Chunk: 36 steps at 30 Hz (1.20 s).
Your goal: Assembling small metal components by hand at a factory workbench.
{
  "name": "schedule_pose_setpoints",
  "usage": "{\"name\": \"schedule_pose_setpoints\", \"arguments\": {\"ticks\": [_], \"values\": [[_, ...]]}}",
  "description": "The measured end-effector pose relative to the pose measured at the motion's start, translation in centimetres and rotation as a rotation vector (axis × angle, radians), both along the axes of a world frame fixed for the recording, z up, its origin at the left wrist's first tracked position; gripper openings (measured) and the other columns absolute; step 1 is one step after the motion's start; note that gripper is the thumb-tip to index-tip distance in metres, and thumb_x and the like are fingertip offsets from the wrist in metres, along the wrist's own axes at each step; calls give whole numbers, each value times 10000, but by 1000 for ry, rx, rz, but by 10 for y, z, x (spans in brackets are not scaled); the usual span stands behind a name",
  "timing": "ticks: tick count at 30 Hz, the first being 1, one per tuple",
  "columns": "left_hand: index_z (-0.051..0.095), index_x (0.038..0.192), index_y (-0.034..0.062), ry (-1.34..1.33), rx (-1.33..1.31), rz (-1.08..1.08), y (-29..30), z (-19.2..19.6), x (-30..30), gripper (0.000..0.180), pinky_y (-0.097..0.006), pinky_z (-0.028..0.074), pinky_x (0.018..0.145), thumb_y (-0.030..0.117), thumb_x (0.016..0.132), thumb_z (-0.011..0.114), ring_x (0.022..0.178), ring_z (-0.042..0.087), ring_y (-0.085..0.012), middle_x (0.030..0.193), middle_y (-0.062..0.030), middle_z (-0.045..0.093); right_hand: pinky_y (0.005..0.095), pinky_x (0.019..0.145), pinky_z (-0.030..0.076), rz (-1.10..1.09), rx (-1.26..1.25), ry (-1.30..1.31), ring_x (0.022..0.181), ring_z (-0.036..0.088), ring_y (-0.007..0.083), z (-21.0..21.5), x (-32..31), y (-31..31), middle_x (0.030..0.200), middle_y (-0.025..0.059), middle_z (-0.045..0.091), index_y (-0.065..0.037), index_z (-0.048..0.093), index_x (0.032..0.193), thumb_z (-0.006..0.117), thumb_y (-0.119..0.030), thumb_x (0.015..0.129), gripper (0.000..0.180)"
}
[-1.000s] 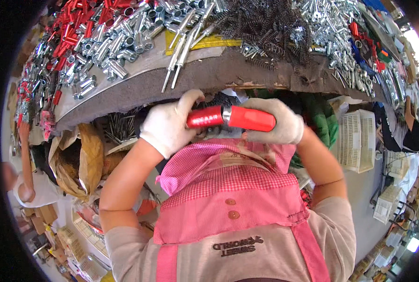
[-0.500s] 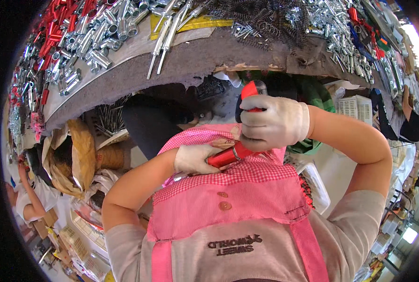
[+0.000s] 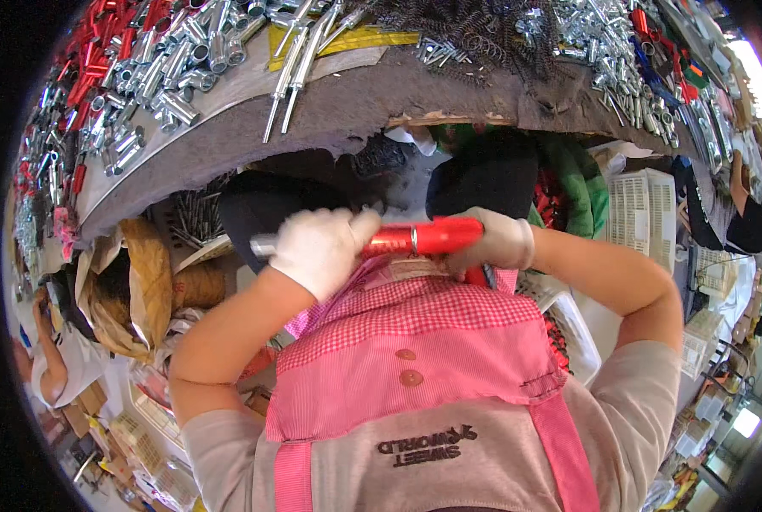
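Level in front of my lap is a red metal tube [image 3: 389, 241] with a silver ring round its middle; its exact kind I cannot tell. My left hand [image 3: 317, 247], in a white glove, is closed round the tube's left part. A blurred silver end [image 3: 264, 246] juts out past that hand. In a white glove too, my right hand [image 3: 496, 241] grips the wider, glossy red right end. Its fingers are partly hidden behind the tube, and a bit of red and black shows below them.
The workbench edge [image 3: 312, 128] lies ahead, heaped with silver tubes [image 3: 180, 72], red tubes [image 3: 99, 64], dark springs [image 3: 483, 34] and thin rods [image 3: 291, 81]. A brown sack [image 3: 142, 290] stands at left. White plastic crates [image 3: 641, 209] stand at right. Other people are at both sides.
The tube has swung from slanted to nearly level. My left hand has moved up and left with it; my right hand has come down from the red and black end and turned.
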<state>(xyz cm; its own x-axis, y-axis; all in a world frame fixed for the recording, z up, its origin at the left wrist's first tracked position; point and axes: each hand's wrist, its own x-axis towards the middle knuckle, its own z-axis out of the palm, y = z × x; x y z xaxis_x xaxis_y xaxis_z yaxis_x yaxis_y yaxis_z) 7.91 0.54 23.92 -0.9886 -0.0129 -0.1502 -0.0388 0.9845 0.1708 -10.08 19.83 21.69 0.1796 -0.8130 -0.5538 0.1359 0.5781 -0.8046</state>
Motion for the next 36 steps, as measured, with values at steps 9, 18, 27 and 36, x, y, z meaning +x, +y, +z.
{"name": "schedule_pose_setpoints", "arguments": {"ticks": [9, 18, 27, 36], "values": [[280, 1414, 68, 1424, 234, 410, -44, 56, -46, 738, -391, 307, 1059, 45, 774, 647, 1246, 423, -270, 1348, -208, 403, 373, 649, 485, -558, -619, -320, 611, 541, 163, 14, 28, -57, 657, 16, 528, -15, 540, 1050, 621, -492, 811, 540], [546, 1117, 62, 681, 2311, -457, -56, 76, -63, 232, -228, 300, 534, 177, 915, 542, 485, 397, -34, 524, 96, 404, 321, 601, 473, -442, -488, -396, 641, 591, 152, 43, 32, -52, 728, 41, 609, -10, 567, 1082, 594, -495, 828, 548], [561, 987, 93, 755, 2437, -411, -38, 61, -81, 172, -276, 425, 686, 241, 906, 593, 562, 425, -77, 575, 62, 381, 318, 677, 485, -522, -542, -223, 701, 604, 164, 44, 17, -44, 761, 59, 606, 0, 526, 1126, 653, -282, 831, 427], [590, 1010, 105, 649, 2445, -391, -42, 50, -89, 203, -320, 441, 813, 249, 875, 637, 560, 446, -59, 540, 75, 389, 360, 625, 470, -527, -592, -268, 688, 595, 178, 34, 27, -43, 740, 18, 575, -8, 438, 1280, 656, -336, 840, 590]]}}
